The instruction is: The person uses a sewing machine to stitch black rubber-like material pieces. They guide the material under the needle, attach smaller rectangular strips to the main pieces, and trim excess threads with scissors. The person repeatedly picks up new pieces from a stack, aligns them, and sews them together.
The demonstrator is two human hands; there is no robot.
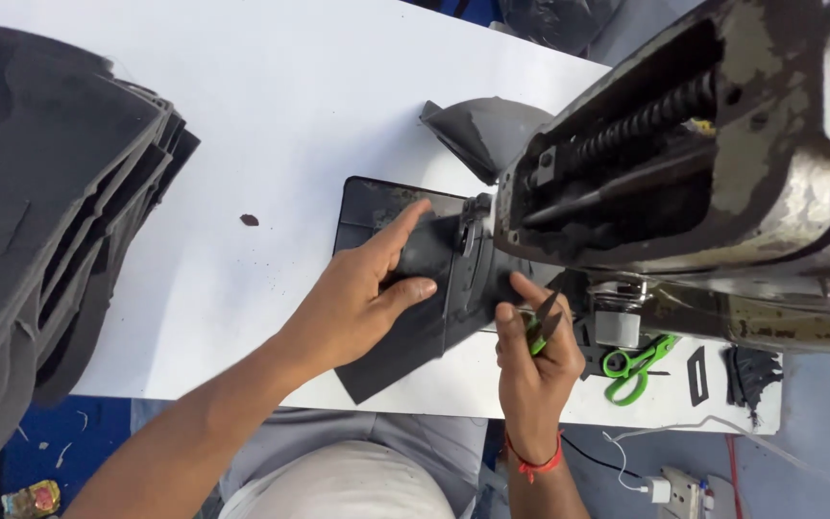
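Left hand point(362, 298) spread flat, pressed on dark fabric piece point(405, 298) at sewing machine point(722, 163) needle area. Right hand point(530, 360) closed around green-handled thread snips point(542, 327), fingertips touching fabric edge. Fabric matte black, overhanging near edge of white bench point(271, 125). Open bench left of it; stacked dark pieces point(50, 221) at far left edge. Green scissors point(634, 365) beside machine.

The left hand point(362, 293) lies palm down, forefinger stretched straight ahead and thumb angled out to the right, the other fingers spread flat. Its bare forearm runs up from the lower left. The right hand point(530, 351) stands close beside it, fingers curled into a loose grip (a red thread circles the wrist), forefinger reaching forward, its forearm rising from the bottom edge.
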